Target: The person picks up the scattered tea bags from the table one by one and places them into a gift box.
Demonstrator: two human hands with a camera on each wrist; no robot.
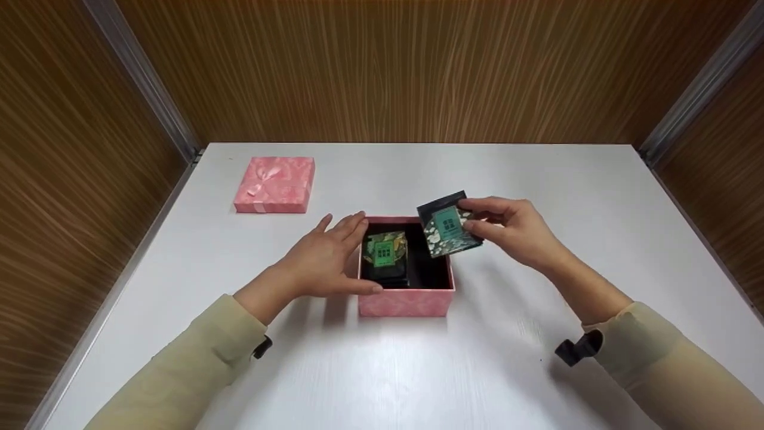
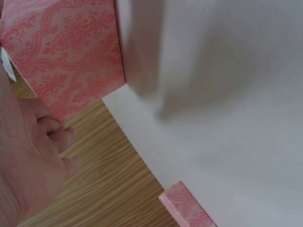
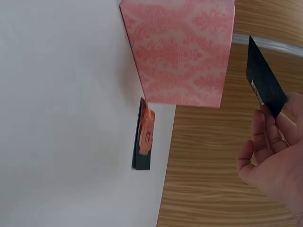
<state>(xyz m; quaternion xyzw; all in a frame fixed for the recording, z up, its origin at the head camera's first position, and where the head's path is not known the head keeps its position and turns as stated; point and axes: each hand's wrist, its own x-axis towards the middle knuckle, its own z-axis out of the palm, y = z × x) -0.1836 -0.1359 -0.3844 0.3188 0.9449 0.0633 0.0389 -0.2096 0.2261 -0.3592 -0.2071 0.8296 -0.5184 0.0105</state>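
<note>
My right hand (image 1: 516, 230) pinches a flat black sachet (image 1: 449, 226) with a green label and white floral print between thumb and fingers. The sachet is tilted over the right rim of a pink patterned box (image 1: 406, 303). Its dark back, with a barcode, faces the right wrist view. Inside the box, on the left, lies another black sachet (image 1: 385, 254) with a green label and yellow-green print. My left hand (image 1: 322, 257) rests on the box's left side, fingers spread towards the far left corner and thumb lying along the front rim.
A pink lid (image 1: 277, 185) with a ribbon bow sits at the back left of the white table (image 1: 388, 370). In the right wrist view, a dark packet with an orange label (image 3: 146, 137) shows beside the box. Wood-grain panels (image 1: 382, 71) enclose the back and sides.
</note>
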